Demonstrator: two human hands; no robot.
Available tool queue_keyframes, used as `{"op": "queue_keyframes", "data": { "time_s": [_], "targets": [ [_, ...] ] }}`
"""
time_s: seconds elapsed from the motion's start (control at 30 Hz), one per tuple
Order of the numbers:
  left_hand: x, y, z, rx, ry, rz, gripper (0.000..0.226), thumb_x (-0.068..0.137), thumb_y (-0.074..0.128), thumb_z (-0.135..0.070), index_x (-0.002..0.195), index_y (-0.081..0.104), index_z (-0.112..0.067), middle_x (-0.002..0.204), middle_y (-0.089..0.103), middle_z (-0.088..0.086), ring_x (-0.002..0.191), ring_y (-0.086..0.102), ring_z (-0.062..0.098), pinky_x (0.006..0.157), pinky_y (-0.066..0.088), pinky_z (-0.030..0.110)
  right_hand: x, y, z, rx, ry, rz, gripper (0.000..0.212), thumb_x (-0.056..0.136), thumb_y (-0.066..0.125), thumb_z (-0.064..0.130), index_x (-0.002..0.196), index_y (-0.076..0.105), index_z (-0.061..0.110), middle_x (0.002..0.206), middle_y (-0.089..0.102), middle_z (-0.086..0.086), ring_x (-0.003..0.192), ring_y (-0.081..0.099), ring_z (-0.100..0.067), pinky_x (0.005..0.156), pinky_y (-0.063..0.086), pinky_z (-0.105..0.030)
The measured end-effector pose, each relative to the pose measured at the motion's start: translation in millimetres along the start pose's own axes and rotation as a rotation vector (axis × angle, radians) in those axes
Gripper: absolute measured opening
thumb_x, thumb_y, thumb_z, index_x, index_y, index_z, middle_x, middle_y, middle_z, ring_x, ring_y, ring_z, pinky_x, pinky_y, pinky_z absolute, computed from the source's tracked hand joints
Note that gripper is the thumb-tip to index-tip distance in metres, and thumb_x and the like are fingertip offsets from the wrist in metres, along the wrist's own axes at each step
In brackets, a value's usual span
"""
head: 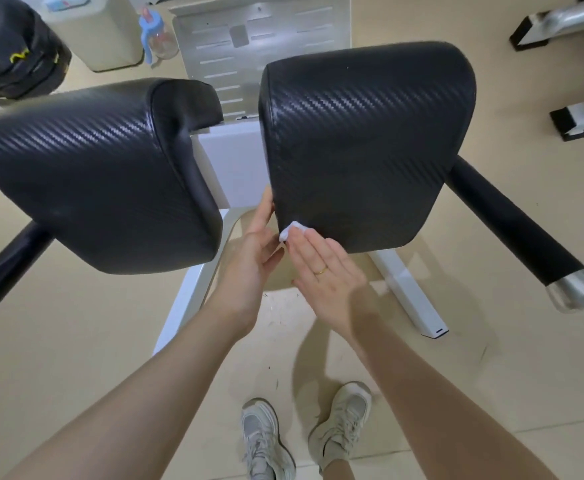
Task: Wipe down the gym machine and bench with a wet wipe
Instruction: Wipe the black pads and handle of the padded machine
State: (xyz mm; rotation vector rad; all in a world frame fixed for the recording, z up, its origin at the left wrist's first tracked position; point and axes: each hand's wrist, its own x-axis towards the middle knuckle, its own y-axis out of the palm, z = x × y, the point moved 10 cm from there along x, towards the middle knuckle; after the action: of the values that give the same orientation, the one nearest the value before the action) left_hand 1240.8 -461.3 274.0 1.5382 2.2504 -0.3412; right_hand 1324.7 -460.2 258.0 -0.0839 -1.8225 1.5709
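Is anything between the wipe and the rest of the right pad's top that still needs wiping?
Nothing visible. The right hand presses the wet wipe on the right pad at its near left corner; the pad's top lies bare. The left hand touches only its side edge.

A pale beige floor point(76, 341) with faint tile joints and small dark scuffs fills the room under soft, even light. At the far left a black bag point(10, 53) sits beside a cream bin point(100, 36), with a blue-handled bottle point(155, 36) just right of the bin. Another metal frame point(574, 22) with black end caps stands at the far right.
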Motion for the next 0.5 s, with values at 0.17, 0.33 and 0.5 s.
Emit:
{"op": "queue_keyframes", "data": {
  "time_s": [0.17,0.33,0.5],
  "targets": [
    [-5,7,-6,-0.060,-0.011,0.035,0.043,0.100,0.026,-0.037,0.142,0.027,-0.047,0.135,0.042,-0.033,0.133,0.037,0.001,0.108,0.030,0.022,44,-33,-23,-0.146,-0.032,-0.033,0.055,0.096,0.039,0.025,0.145,0.021,0.007,0.150,0.023,-0.002,0.139,0.021,-0.020,0.116,0.008,-0.031],
    [-8,10,-13,-0.083,-0.012,0.005,0.046,0.101,0.020,-0.029,0.146,0.021,-0.041,0.147,0.031,-0.026,0.137,0.030,0.000,0.115,0.022,0.027,106,-85,-59,-0.118,0.105,-0.121,0.051,0.099,0.017,0.028,0.142,0.029,0.004,0.147,0.039,-0.013,0.138,0.031,-0.027,0.115,0.019,-0.035],
    [-8,8,-16,-0.053,0.020,-0.072,0.046,0.102,0.020,-0.028,0.146,0.022,-0.040,0.150,0.028,-0.024,0.138,0.025,-0.004,0.118,0.018,0.032,68,-57,-48,-0.170,0.008,-0.065,0.058,0.097,0.036,0.030,0.146,0.017,0.004,0.152,0.027,-0.010,0.142,0.018,-0.025,0.116,0.014,-0.036]
  ]
}}
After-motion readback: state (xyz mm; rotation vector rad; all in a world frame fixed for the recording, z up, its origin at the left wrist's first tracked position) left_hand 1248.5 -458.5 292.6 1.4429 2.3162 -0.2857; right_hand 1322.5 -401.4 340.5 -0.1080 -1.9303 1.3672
